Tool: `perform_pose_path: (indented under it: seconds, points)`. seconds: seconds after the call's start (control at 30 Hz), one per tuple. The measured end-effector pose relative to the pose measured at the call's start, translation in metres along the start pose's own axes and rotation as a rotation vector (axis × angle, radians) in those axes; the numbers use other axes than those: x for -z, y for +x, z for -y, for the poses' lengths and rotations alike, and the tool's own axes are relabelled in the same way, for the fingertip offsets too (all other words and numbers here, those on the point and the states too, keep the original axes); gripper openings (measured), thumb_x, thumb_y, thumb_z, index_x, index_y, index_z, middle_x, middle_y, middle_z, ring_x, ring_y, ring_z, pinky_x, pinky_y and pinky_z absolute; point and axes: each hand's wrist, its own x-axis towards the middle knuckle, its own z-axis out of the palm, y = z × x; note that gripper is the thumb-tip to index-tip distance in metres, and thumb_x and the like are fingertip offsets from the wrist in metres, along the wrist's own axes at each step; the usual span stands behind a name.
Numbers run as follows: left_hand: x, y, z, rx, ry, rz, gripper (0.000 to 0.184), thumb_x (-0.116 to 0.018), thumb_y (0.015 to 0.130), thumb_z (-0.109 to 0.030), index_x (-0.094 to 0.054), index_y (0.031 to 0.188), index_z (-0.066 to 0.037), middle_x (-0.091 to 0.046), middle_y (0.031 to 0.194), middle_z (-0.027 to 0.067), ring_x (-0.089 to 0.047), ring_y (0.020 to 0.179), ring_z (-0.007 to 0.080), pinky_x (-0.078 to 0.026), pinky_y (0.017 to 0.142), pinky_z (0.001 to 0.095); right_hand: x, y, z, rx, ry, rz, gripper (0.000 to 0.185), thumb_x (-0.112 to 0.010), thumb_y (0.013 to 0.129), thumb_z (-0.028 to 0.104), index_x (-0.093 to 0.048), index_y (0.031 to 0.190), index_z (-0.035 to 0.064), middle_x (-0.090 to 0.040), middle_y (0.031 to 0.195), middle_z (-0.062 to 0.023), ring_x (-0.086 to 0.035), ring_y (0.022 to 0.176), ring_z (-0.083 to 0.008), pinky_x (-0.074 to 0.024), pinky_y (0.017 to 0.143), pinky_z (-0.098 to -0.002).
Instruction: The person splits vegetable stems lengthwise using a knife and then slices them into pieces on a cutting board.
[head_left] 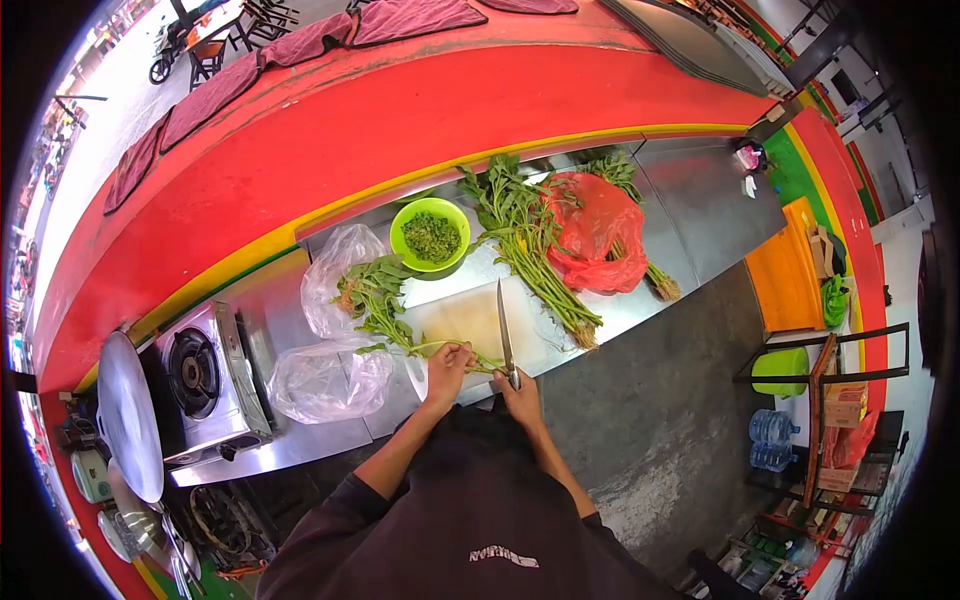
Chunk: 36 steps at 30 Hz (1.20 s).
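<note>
My left hand (449,368) is closed on a leafy green stem (473,355) above the near edge of the cutting board (455,320). Close beside it, my right hand (520,396) grips a kitchen knife (505,325), its long blade pointing away from me over the board. The stem's end reaches toward the right hand; whether it touches the knife is too small to tell. A pile of leafy greens (375,293) lies at the board's left. A larger bunch of leafy stalks (533,262) with roots lies to the right. Behind the board is a lime-green bowl (403,248) holding chopped greens.
A red plastic bag (597,228) sits partly over more greens on the right. Clear plastic bags (330,383) lie on the left of the steel counter (690,200). Farther left stands a gas stove (205,370). A red wall (400,110) borders the counter's far side.
</note>
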Motion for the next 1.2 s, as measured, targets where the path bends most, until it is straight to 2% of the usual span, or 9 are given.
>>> perform_pose_path:
  seconds: [0.17,0.27,0.57,0.77,0.83,0.9,0.93,1.07,1.2]
  points:
    - [-0.011,-0.007,-0.017,-0.425,0.045,0.087,0.02,-0.062,0.099,-0.019,-0.057,0.094,0.001,-0.065,0.082,0.0056,-0.064,0.078,0.0102,-0.052,0.072,0.0248,0.001,-0.003,-0.008,-0.055,0.104,-0.058,0.026,-0.068,0.094,0.03,-0.07,0.103,0.0049,-0.048,0.056,0.0061,-0.041,0.046,-0.004,-0.0317,0.044,-0.0248]
    - [-0.021,-0.014,-0.044,-0.462,0.019,0.101,0.018,-0.062,0.098,-0.016,-0.058,0.095,0.001,-0.065,0.083,0.0051,-0.063,0.077,0.0096,-0.051,0.071,0.0237,0.001,0.001,-0.022,-0.141,0.294,-0.036,0.026,-0.067,0.095,0.029,-0.069,0.105,0.0057,-0.047,0.054,0.006,-0.041,0.043,-0.0045,-0.0313,0.04,-0.024]
    - [-0.033,-0.031,-0.106,-0.695,0.279,0.171,0.014,-0.059,0.099,-0.012,-0.059,0.104,0.001,-0.063,0.09,0.0054,-0.064,0.081,0.0119,-0.051,0.073,0.0263,0.007,0.004,-0.039,-0.099,0.155,-0.043,0.025,-0.065,0.096,0.029,-0.069,0.105,0.0059,-0.047,0.055,0.0059,-0.042,0.042,-0.0049,-0.0315,0.038,-0.0229]
    - [-0.024,0.003,-0.091,-0.469,0.111,0.324,0.017,-0.056,0.101,-0.014,-0.057,0.107,0.003,-0.063,0.09,0.0069,-0.062,0.081,0.0111,-0.049,0.073,0.0263,0.007,0.004,-0.034,-0.111,0.139,-0.059,0.024,-0.064,0.097,0.027,-0.07,0.106,0.0055,-0.049,0.058,0.0057,-0.043,0.046,-0.0044,-0.034,0.041,-0.0238]
    - [-0.007,0.031,-0.049,-0.381,0.166,0.36,0.024,-0.059,0.099,-0.018,-0.057,0.113,0.002,-0.065,0.095,0.0094,-0.065,0.083,0.0181,-0.051,0.077,0.031,0.006,0.005,-0.034,-0.093,0.142,-0.084,0.024,-0.063,0.097,0.027,-0.07,0.105,0.005,-0.05,0.06,0.0055,-0.044,0.047,-0.0043,-0.0347,0.042,-0.0239]
    - [0.01,0.049,-0.004,-0.693,0.744,0.218,0.038,-0.066,0.094,-0.027,-0.057,0.12,-0.001,-0.064,0.101,0.0139,-0.065,0.091,0.0283,-0.051,0.082,0.0397,0.005,0.01,-0.037,-0.071,0.149,-0.108,0.024,-0.063,0.097,0.026,-0.07,0.105,0.0046,-0.052,0.061,0.0053,-0.044,0.048,-0.0042,-0.0354,0.044,-0.024]
    - [0.013,0.044,0.0,-0.652,0.951,0.186,0.051,-0.071,0.086,-0.036,-0.056,0.127,-0.007,-0.061,0.113,0.0146,-0.059,0.109,0.034,-0.046,0.092,0.0477,0.006,0.013,-0.041,-0.043,0.121,-0.134,0.024,-0.063,0.096,0.025,-0.07,0.105,0.004,-0.053,0.063,0.0054,-0.044,0.049,-0.0039,-0.0353,0.044,-0.0239]
    - [0.016,0.015,0.005,-0.707,1.198,0.184,0.057,-0.077,0.078,-0.036,-0.057,0.128,-0.015,-0.053,0.129,0.0065,-0.045,0.126,0.0283,-0.037,0.101,0.0507,0.019,0.016,-0.04,-0.009,0.025,-0.265,0.024,-0.064,0.095,0.022,-0.068,0.1,-0.001,-0.06,0.069,0.0015,-0.051,0.061,-0.006,-0.0412,0.055,-0.0255]
    - [0.021,0.021,0.014,-0.817,1.289,0.133,0.05,-0.076,0.079,-0.028,-0.06,0.124,-0.016,-0.055,0.122,0.0061,-0.049,0.12,0.0271,-0.04,0.096,0.0475,0.02,0.021,-0.026,0.048,0.053,-0.286,0.029,-0.069,0.091,0.027,-0.068,0.1,-0.0004,-0.059,0.068,-0.0002,-0.053,0.063,-0.0085,-0.0439,0.057,-0.0296]
